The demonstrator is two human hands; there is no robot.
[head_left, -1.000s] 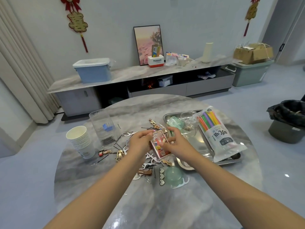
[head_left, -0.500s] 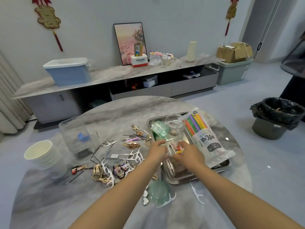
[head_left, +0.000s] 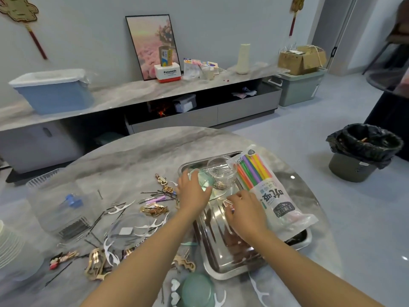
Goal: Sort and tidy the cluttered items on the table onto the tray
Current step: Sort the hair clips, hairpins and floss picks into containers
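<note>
"Panasonic" on red/white box [head_left: 167,73]; straw pack [head_left: 269,191] txt unreadable.

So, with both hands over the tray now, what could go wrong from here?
1. The left hand is on the green cup, right beside the clear cup; a nudge might tip it.
2. The straw pack lies over the metal tray's far rim and may slide off.
3. The right hand covers a small card; its grip is hidden.
</note>
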